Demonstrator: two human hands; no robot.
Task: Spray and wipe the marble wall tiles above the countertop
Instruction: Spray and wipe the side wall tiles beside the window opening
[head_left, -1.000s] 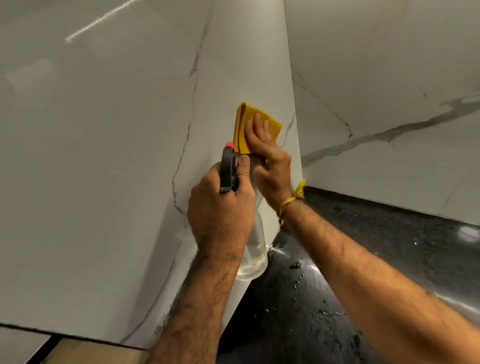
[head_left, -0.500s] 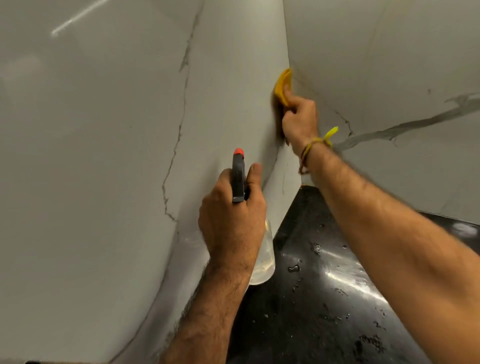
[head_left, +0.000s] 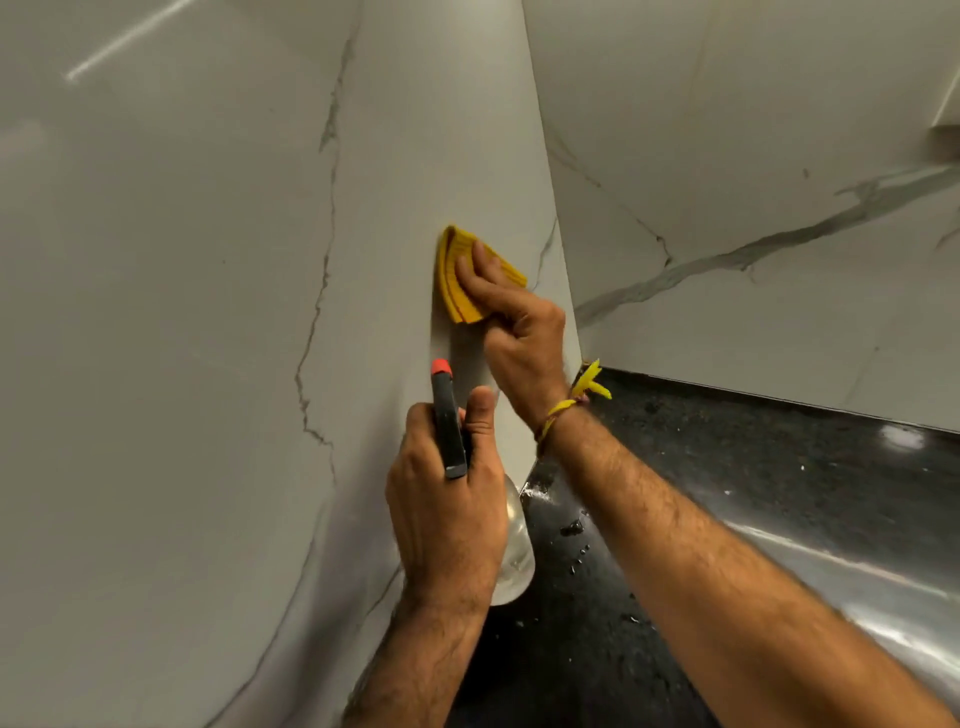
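Cloth on the wall, bottle held below.
Right hand (head_left: 522, 332) fingers (head_left: 480, 260) press the folded cloth (head_left: 457, 283) flat against the wall (head_left: 395, 182); left hand (head_left: 447, 514) grips the bottle (head_left: 511, 556) above the counter (head_left: 727, 467).

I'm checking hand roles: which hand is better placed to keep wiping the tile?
Right. The right hand already presses the yellow cloth flat on the marble wall tile; the left hand is full with the spray bottle.
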